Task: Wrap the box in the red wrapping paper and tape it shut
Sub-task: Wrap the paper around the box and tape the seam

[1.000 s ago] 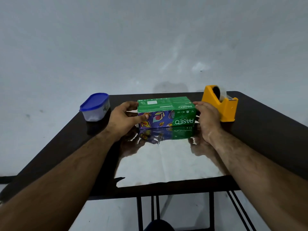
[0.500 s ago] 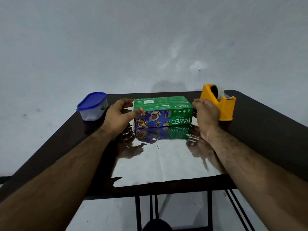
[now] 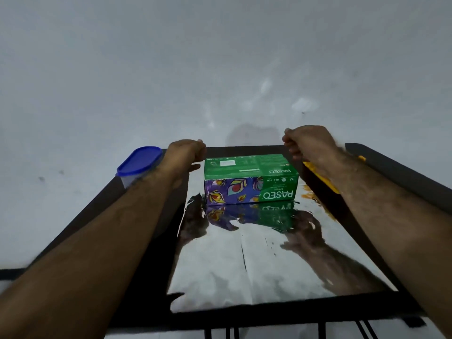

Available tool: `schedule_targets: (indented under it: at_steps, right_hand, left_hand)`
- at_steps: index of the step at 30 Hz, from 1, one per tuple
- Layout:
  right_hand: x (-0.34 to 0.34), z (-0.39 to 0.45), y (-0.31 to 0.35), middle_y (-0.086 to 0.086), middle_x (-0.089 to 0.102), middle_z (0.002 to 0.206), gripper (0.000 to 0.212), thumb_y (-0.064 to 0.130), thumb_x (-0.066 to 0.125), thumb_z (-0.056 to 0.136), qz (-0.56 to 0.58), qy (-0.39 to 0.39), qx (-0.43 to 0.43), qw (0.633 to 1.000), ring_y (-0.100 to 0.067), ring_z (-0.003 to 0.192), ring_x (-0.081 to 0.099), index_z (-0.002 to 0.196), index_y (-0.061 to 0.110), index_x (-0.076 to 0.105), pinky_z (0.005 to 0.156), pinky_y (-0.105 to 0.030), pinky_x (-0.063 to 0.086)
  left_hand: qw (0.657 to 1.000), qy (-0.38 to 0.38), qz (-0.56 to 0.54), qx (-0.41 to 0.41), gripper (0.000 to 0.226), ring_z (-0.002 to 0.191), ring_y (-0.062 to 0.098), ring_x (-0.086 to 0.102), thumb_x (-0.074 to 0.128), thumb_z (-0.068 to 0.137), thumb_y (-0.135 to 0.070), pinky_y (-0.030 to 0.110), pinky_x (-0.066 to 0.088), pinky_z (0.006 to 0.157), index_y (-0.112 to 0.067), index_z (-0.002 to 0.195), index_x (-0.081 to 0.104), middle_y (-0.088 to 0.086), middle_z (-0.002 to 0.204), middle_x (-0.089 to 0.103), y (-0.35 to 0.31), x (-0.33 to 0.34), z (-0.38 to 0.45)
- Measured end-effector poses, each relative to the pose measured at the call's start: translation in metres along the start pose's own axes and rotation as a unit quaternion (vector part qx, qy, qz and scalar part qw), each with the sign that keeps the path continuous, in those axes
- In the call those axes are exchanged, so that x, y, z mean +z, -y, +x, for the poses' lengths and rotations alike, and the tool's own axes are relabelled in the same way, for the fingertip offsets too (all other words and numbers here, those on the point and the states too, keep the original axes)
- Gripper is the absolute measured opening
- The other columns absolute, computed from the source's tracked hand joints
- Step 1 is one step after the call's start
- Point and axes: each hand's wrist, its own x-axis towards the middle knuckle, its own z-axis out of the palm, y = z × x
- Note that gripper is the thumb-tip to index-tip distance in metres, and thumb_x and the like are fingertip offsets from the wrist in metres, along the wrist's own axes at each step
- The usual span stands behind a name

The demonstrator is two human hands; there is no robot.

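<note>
The box (image 3: pixel 250 178), a green and purple carton printed PASEO, lies flat on the shiny sheet of wrapping paper (image 3: pixel 264 263), and I see it between my two hands, with neither one touching it. My left hand (image 3: pixel 184 152) sits just past the box's far left corner, its fingers curled under and the thumb stretched toward the box; I cannot tell whether it pinches the sheet's far edge. My right hand (image 3: pixel 307 143) hovers above the far right corner, raised a little higher, its fingers bent inward at the knuckles; whether it grips anything is also hidden from me. Both forearms reach straight out over the table (image 3: pixel 403 172). The paper shows only a mirror-like silver face, creased down the middle and reflecting the carton and my arms. The tabletop is dark and glossy. A clear tub with a blue lid (image 3: pixel 140 159) stands behind my left wrist, and a yellow tape dispenser (image 3: pixel 318 176) is mostly covered by my right forearm.
</note>
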Motion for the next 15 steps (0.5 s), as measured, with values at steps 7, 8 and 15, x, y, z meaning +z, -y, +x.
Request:
schedule_targets:
  at_steps: [7, 8, 15]
  right_hand:
    - [0.013, 0.049, -0.01, 0.003, 0.074, 0.101, 0.017, 0.01, 0.069, 0.097, -0.207, 0.11, -0.045, 0.971, -0.008, 0.091, 0.067, 0.11, 0.016, 0.079, 0.073, -0.019, 0.051]
    - [0.016, 0.056, -0.013, 0.001, 0.075, 0.106, 0.021, 0.007, 0.068, 0.097, -0.204, 0.118, -0.045, 0.971, -0.011, 0.097, 0.068, 0.113, 0.015, 0.078, 0.08, -0.021, 0.051]
    - [0.031, 0.09, -0.043, -0.008, 0.075, 0.121, 0.032, -0.003, 0.071, 0.093, -0.249, 0.143, -0.065, 0.956, -0.023, 0.118, 0.068, 0.119, 0.014, 0.077, 0.102, -0.034, 0.053]
  left_hand:
    - [0.996, -0.049, 0.065, 0.029, 0.012, 0.086, 0.02, 0.064, 0.066, 0.097, -0.002, 0.024, 0.052, 0.069, -0.006, 0.102, 0.077, 0.012, 0.092, 0.072, 0.014, 0.014, 0.042]
    - [0.996, -0.054, 0.056, 0.038, 0.012, 0.085, 0.02, 0.065, 0.069, 0.096, -0.002, 0.024, 0.053, 0.07, -0.005, 0.103, 0.078, 0.011, 0.093, 0.073, 0.016, 0.013, 0.049]
    - [0.986, -0.058, 0.155, 0.034, 0.014, 0.1, 0.026, 0.074, 0.074, 0.093, -0.005, 0.035, 0.061, 0.091, -0.017, 0.097, 0.079, 0.007, 0.102, 0.078, 0.034, 0.004, 0.074]
